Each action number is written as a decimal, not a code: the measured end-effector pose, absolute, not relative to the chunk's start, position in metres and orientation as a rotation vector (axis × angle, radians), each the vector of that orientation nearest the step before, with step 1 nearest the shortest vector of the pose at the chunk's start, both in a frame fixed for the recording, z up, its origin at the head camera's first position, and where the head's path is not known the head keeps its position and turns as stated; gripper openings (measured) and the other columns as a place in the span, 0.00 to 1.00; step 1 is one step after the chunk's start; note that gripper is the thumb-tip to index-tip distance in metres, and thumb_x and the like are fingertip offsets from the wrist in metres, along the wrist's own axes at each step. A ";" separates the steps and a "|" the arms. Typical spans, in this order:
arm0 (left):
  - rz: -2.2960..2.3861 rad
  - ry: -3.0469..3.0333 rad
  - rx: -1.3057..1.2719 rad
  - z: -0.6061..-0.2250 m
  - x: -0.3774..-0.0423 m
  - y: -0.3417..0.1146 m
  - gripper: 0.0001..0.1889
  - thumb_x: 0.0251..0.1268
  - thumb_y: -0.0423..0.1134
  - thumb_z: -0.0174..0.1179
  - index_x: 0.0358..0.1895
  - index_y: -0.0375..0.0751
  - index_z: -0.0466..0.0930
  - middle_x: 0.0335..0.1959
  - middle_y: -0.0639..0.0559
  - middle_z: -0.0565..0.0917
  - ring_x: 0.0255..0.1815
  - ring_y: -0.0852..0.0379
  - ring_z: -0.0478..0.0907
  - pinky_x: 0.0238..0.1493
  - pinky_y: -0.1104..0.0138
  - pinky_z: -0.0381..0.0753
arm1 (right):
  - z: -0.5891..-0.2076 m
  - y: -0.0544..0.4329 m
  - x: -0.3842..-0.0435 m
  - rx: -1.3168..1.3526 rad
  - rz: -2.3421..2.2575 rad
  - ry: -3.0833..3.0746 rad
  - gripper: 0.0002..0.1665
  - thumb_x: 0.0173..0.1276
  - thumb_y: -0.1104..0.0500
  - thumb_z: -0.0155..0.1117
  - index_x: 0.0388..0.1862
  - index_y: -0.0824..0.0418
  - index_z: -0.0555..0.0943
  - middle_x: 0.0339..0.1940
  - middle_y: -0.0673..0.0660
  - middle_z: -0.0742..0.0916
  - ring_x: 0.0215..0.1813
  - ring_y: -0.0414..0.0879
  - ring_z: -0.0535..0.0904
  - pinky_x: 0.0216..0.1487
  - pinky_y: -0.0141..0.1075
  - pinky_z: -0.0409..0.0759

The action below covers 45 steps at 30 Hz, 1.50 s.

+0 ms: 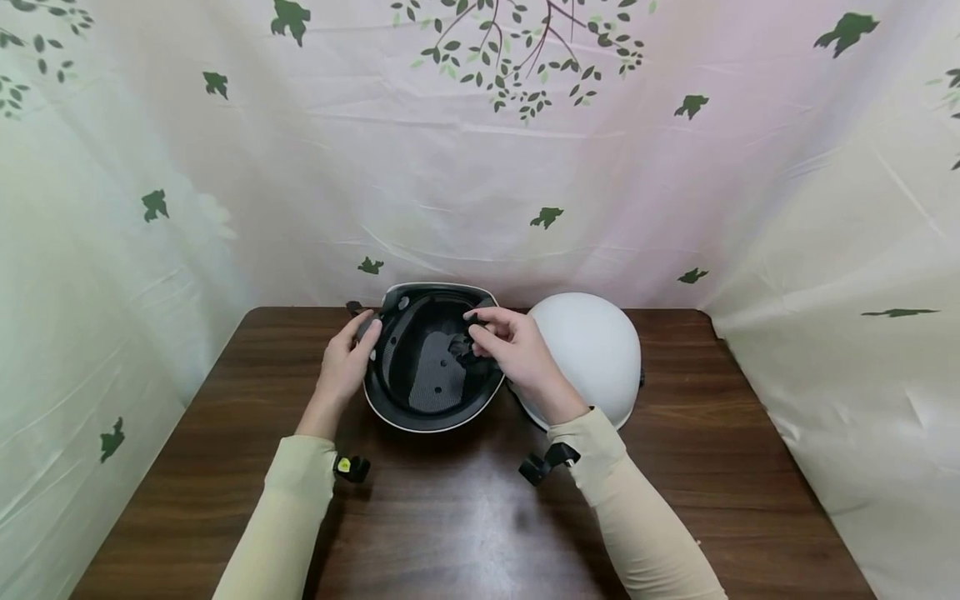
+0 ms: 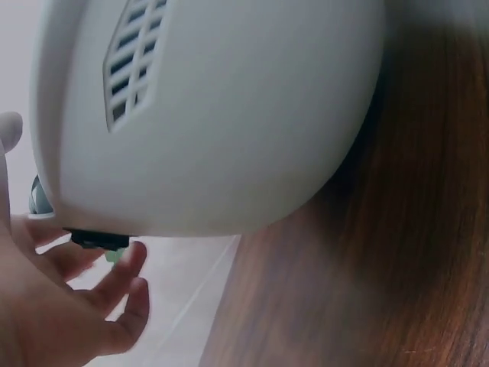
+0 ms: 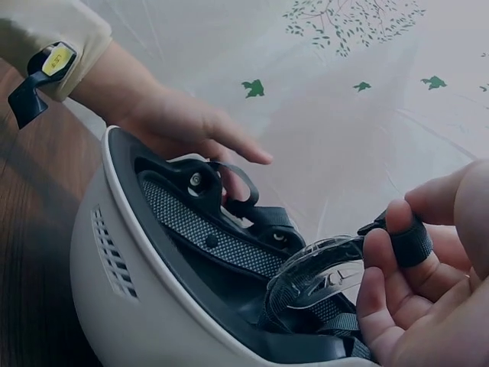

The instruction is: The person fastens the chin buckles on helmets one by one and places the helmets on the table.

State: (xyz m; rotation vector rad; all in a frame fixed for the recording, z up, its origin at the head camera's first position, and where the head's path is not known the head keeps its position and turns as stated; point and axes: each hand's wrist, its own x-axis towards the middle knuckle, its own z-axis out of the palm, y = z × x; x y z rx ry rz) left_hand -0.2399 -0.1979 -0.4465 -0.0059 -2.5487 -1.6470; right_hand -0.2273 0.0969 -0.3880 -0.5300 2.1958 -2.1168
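Brown worktop, leafy curtain behind. Upturned helmet sits on it, another helmet just right, partly blocked by the right grip, which is pinching a strap. Left grip is loosely spread beside the first.

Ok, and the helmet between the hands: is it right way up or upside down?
Upside down: the helmet shows its dark lining facing up, while the other helmet sits dome up.

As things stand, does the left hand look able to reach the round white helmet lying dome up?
Probably not easily: between the left hand and the round white helmet sit the upturned white helmet with black lining and the right hand, which holds a black webbing strap.
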 end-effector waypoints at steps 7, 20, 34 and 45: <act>-1.564 -2.311 -0.054 -0.440 -0.240 -0.191 0.27 0.81 0.55 0.57 0.74 0.45 0.76 0.64 0.40 0.82 0.59 0.44 0.82 0.57 0.65 0.78 | -0.385 0.097 -0.228 -0.564 -2.110 2.204 0.15 0.77 0.68 0.63 0.59 0.72 0.81 0.28 0.52 0.87 0.35 0.44 0.85 0.45 0.42 0.87; -1.428 -2.020 -0.165 -0.425 -0.245 -0.177 0.11 0.74 0.33 0.66 0.54 0.38 0.89 0.51 0.43 0.86 0.42 0.68 0.83 0.42 0.79 0.79 | -0.382 0.095 -0.227 -0.548 -2.156 2.211 0.10 0.78 0.66 0.62 0.54 0.71 0.79 0.34 0.54 0.82 0.36 0.53 0.84 0.38 0.37 0.83; -1.369 -2.153 -0.423 -0.417 -0.243 -0.168 0.20 0.72 0.20 0.54 0.60 0.38 0.85 0.52 0.41 0.86 0.35 0.53 0.85 0.36 0.81 0.78 | -0.388 0.094 -0.228 -0.645 -2.117 2.167 0.12 0.79 0.67 0.62 0.54 0.76 0.80 0.47 0.79 0.87 0.29 0.42 0.86 0.34 0.34 0.83; -1.574 -2.175 -0.365 -0.413 -0.239 -0.164 0.15 0.65 0.19 0.64 0.54 0.29 0.88 0.56 0.35 0.83 0.53 0.39 0.87 0.46 0.80 0.82 | -0.386 0.091 -0.226 -0.506 -2.190 2.033 0.19 0.81 0.67 0.58 0.66 0.73 0.80 0.53 0.71 0.87 0.36 0.38 0.88 0.40 0.30 0.87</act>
